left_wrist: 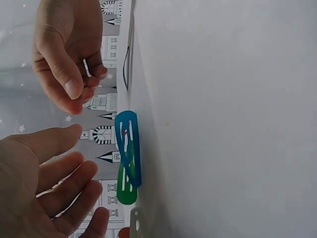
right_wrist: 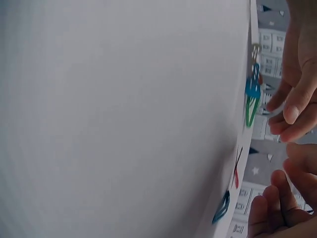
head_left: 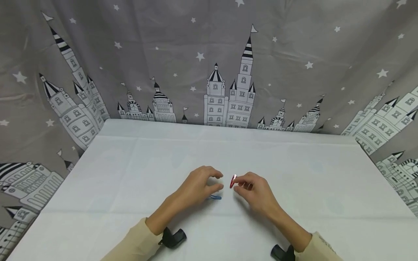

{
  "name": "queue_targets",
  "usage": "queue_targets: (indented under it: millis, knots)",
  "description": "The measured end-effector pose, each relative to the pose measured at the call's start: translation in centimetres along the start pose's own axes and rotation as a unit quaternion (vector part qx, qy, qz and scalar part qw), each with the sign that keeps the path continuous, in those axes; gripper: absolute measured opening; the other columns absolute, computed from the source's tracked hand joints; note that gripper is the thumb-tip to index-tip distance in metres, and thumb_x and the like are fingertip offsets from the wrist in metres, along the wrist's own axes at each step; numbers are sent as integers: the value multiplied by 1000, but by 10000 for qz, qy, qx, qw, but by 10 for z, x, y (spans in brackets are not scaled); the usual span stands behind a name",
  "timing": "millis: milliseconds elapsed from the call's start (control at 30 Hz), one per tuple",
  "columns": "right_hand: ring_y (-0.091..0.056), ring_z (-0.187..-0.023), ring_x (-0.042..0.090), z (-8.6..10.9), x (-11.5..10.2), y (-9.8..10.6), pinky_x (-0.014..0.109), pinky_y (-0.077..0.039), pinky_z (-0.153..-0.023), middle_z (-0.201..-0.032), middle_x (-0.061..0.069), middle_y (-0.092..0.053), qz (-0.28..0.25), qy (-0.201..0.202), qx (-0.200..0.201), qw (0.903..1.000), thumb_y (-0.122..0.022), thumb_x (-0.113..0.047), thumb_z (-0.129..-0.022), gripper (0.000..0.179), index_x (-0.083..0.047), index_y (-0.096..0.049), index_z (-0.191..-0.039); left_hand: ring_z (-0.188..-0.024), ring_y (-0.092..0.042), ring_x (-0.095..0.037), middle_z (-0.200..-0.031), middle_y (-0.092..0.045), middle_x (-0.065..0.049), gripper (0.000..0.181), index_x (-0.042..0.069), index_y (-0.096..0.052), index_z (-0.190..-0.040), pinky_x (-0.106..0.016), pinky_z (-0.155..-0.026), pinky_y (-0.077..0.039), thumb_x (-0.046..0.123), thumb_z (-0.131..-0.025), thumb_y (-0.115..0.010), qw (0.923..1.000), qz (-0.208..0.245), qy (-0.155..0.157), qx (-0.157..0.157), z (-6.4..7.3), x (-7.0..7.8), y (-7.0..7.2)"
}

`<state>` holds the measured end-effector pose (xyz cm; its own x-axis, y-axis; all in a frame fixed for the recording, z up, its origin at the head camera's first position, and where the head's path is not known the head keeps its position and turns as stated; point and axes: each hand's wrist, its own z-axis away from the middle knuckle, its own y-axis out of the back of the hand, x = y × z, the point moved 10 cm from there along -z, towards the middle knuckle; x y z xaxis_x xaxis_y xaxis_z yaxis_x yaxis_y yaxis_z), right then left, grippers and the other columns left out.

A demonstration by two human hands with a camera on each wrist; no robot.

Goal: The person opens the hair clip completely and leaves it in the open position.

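A red snap hair clip shows beside the right hand's fingertips in the head view; in the right wrist view it lies on the cloth. My right hand hovers there with loosely bent fingers and nothing visible between them. Left of it, my left hand is held with thumb and fingers apart, also holding nothing. Under the left hand lies a blue hair clip, overlapping a green hair clip. A dark teal clip lies below the right hand in the right wrist view.
A white cloth covers the table, with faint fold lines. Behind it hangs a grey curtain printed with castles and stars. A pale clip and a yellowish clip lie near the blue and green ones.
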<state>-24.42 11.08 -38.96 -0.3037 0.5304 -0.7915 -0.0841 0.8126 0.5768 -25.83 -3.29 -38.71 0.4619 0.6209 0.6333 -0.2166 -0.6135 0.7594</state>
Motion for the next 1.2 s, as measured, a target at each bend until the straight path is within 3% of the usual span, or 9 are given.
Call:
queue_targets:
  millis: [467,800,1033,1200]
  knots:
    - [-53,-73,15,-20,19,8,30,-45,-65,-79,-1,-61,200,-45,122,9997,-73,-1,-85,13,-4,-75,-98,-101,-62,-20,-108,-68,-6,31,3,-70,-116,-38,-88,-49,19,-89,-73,9982,404,355,-252,-28,-11,-23]
    - [-55,-77,16,-28,36,3,35,-46,-72,-84,3,-64,414,-372,-40,9984,-73,-4,-86,15,-2,-74,-102,-96,-59,-21,-102,-66,-8,37,-1,-70,-113,-36,-86,-48,21,-84,-80,9984,98,336,-434,-40,-10,-35]
    - [-53,-74,14,-30,36,-5,34,-44,-69,-80,1,-59,525,-370,-189,9978,-73,-5,-86,15,-2,-74,-101,-93,-52,-21,-100,-62,-5,41,1,-69,-115,-36,-83,-44,23,-82,-82,9971,-247,353,-624,-39,-9,-38]
    - [-51,-74,16,-31,36,-8,34,-43,-69,-80,1,-57,644,-402,-190,9969,-73,-3,-85,17,-3,-74,-101,-93,-52,-21,-99,-62,-5,37,2,-70,-113,-36,-83,-44,20,-83,-81,9973,-253,325,-603,-38,-9,-37]
